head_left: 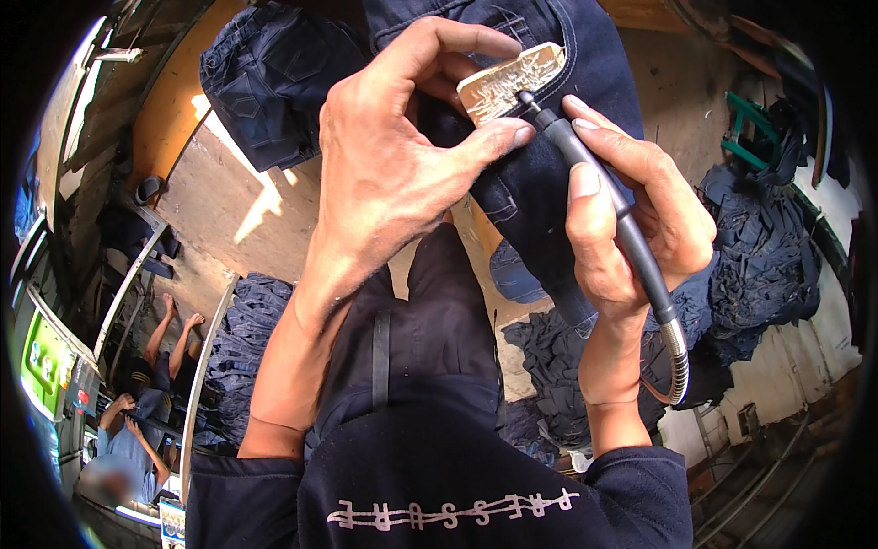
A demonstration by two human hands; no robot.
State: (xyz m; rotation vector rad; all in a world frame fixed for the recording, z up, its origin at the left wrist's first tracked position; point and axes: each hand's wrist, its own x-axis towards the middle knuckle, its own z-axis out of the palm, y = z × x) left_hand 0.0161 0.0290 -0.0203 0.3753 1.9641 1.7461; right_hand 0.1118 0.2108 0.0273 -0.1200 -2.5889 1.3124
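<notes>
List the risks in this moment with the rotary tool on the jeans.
1. The left hand pinches the pale scored backing block close to the grey pen-shaped rotary tool, so a skid could nick the thumb.
2. The tip could wear through the dark blue denim jeans.
3. The tool's flexible metal shaft bends sharply below the right hand; it might kink.

Jeans [558, 137] w/ wood block [508, 82] ahead; free room btwn forearms.

A green lit panel [41, 352] stands at the far left edge, tall and narrow. Beside it hangs a small red-and-white sign [80, 395]. Low down, a blue-and-white package [171, 526] shows.
</notes>
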